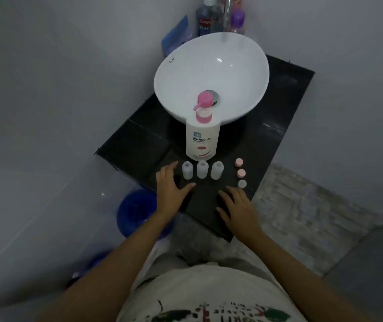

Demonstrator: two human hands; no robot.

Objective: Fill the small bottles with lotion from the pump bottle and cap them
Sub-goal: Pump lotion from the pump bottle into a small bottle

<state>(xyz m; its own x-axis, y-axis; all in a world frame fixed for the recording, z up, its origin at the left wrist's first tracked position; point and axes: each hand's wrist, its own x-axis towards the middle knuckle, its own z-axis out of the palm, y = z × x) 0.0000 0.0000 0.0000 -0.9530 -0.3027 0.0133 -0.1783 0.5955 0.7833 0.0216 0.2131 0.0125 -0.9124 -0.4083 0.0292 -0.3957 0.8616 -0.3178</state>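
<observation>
Head view: small bottles (201, 169) beyond left hand (170, 185)

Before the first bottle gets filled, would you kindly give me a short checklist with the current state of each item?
1. Three small bottles upright with open mouths, in a row on the black counter: ok.
2. Pump bottle upright behind the row, pink pump head on, nozzle pointing left: ok.
3. Three caps set apart right of the bottles, two pink and one white: ok.
4. Left hand free, fingers spread beside the leftmost bottle: ok.
5. Right hand free, resting flat on the counter near the white cap: ok.
6. Lotion level in the pump bottle: cannot tell, body is opaque.
</observation>
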